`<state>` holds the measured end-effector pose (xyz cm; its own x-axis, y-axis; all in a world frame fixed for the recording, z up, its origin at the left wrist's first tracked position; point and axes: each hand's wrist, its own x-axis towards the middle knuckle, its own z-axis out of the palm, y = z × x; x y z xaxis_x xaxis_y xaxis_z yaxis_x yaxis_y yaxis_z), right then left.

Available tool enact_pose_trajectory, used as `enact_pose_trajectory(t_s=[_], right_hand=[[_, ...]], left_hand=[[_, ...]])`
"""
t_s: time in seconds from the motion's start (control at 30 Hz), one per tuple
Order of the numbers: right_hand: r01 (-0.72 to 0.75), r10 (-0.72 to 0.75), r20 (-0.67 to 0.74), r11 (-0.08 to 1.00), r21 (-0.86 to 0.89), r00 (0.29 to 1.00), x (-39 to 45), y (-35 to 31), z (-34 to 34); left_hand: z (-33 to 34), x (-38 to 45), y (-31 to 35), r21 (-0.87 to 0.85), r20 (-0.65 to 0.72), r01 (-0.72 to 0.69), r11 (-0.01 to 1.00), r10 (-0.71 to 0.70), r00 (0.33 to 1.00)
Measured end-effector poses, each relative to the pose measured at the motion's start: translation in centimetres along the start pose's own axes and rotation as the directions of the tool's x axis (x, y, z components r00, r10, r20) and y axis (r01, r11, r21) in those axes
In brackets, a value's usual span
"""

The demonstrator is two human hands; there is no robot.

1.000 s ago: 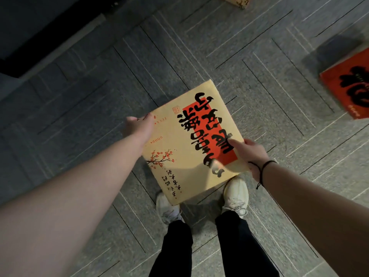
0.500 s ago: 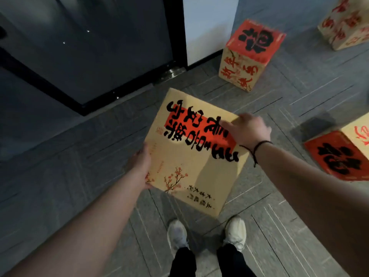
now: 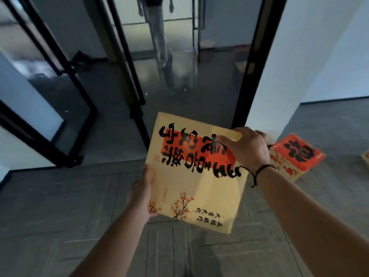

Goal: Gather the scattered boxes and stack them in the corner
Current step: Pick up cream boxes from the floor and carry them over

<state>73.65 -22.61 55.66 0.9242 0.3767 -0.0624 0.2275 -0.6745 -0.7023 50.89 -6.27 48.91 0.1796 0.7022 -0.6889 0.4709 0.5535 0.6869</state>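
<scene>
Head view: a flat yellow box (image 3: 199,176) is held in the air in front of the person, above grey carpet (image 3: 50,216), its broad printed face turned up towards the camera and tilted. Print on that face: a red patch with black brush characters across the upper half, a flowering branch and small characters near the lower edge (all of it upside down from this angle).

Left hand (image 3: 140,198) grips the box at its lower left edge. The thumb lies along the edge on the printed face; the other fingers pass behind the box and are hidden, so their spread cannot be told.

Right hand (image 3: 246,149) grips the upper right corner. The thumb lies on the printed face over the red patch, and the fingers curl over the top edge to the far side. A dark cord (image 3: 257,172) circles the right wrist.

A second box (image 3: 295,156), cube-shaped with a red top bearing a black character, stands on the carpet to the right, well apart from the held box and beside the foot of a white wall (image 3: 299,56). The edge of another box (image 3: 366,156) shows at the right border, too cropped to describe.

Black-framed glass doors (image 3: 179,66) stand ahead, beyond the held box.
</scene>
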Motion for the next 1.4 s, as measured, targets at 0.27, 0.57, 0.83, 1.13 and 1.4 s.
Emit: enact_pose_trajectory(t_s=[0.27, 0.57, 0.83, 1.13, 1.4], right_hand=[[0.334, -0.39, 0.237, 0.911, 0.244, 0.89, -6.2, -12.8, 1.5], [0.583, -0.717, 0.386, 0.696, 0.418, 0.58, -22.4, -23.3, 4.7], [0.569, -0.821, 0.499, 0.559, 0.603, 0.278, -40.7, -28.3, 7.3], [0.553, -0.832, 0.55, 0.49, 0.674, 0.067, -62.1, -32.8, 13.3], [0.391, -0.753, 0.658, 0.606, 0.693, 0.001, -78.9, -33.7, 19.7]], left_hand=[[-13.9, -8.6, -3.2, -0.231, -0.231, -0.154, 0.961, 0.1, 0.968], [-24.5, -24.9, -12.8, -0.463, -0.608, -0.169, 0.87, -0.174, 0.775], [-34.5, -34.4, -24.8, -0.577, -0.715, -0.343, 0.741, -0.256, 0.651], [-47.7, -41.5, -37.2, -0.624, -0.74, -0.381, 0.682, -0.359, 0.568], [-58.3, -47.0, -47.1, -0.617, -0.773, -0.355, 0.702, -0.455, 0.442]])
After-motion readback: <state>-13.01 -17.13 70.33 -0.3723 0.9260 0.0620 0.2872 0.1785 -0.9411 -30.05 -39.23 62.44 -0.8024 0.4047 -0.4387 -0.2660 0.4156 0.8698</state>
